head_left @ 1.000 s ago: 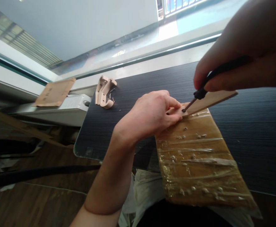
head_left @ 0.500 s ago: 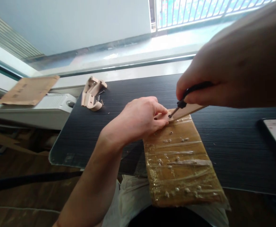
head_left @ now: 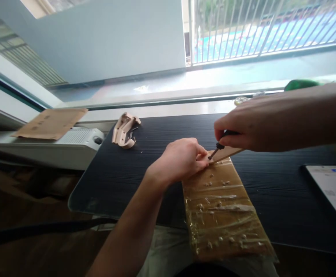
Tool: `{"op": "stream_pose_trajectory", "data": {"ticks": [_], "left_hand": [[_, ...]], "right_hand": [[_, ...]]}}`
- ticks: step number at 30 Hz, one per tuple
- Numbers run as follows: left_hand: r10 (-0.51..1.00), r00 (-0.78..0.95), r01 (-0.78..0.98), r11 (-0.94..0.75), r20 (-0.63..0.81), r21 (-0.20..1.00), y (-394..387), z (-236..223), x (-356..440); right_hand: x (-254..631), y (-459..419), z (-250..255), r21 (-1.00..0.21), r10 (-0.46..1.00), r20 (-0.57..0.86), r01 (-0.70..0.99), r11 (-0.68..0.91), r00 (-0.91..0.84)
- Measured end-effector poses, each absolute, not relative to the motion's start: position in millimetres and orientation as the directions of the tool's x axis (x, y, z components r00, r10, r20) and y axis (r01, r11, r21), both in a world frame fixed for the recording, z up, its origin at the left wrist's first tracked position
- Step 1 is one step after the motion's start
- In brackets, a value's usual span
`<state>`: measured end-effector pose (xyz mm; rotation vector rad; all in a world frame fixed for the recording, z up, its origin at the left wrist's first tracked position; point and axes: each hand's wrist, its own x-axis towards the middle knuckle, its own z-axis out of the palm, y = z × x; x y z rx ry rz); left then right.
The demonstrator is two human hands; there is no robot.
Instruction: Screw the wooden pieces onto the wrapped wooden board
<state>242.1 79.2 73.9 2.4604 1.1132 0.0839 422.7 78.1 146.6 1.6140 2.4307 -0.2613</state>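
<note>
My right hand [head_left: 240, 125] is closed around the black handle of a screwdriver [head_left: 219, 146]. Its shaft slants down, and the tip meets a dark screw or hole in a flat, light wooden piece [head_left: 225, 154]. My left hand [head_left: 182, 159] presses that piece with closed fingers onto the far end of a tape-wrapped brown block [head_left: 225, 217], hiding part of it. Small punctures dot the taped surface. Left of my hands lies a curved pale wooden part [head_left: 123, 132] with holes, and several loose screws [head_left: 132, 134] rest beside it.
The block sits on a dark table [head_left: 104, 181] and juts over its near edge. A phone [head_left: 323, 181] lies at the right. Behind are a window, a roll of tape [head_left: 241, 100] and a green object [head_left: 300, 84]. A brown envelope [head_left: 52, 122] rests on a white radiator [head_left: 78, 140] at left.
My view has tilted up, so more of the window, the phone and the sill shows. Both hands keep their holds, and the screwdriver tip stays at the same wooden piece.
</note>
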Motion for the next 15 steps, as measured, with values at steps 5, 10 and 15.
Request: {"op": "stream_pose_trajectory", "data": {"ticks": [5, 10, 15], "left_hand": [[0.734, 0.667, 0.714, -0.581, -0.129, 0.390, 76.8, 77.9, 242.3], [0.738, 0.668, 0.712, -0.598, -0.094, 0.368, 75.3, 74.2, 240.8], [0.728, 0.677, 0.710, -0.603, -0.113, 0.363, 76.5, 73.8, 239.8]], "right_hand": [[421.8, 83.5, 154.4, -0.032, 0.760, -0.400, 0.836, 0.547, -0.513], [416.8, 87.6, 152.8, -0.023, 0.717, -0.421, 0.797, 0.604, -0.555], [412.2, 87.6, 149.5, -0.056, 0.750, -0.362, 0.816, 0.575, -0.553]]}}
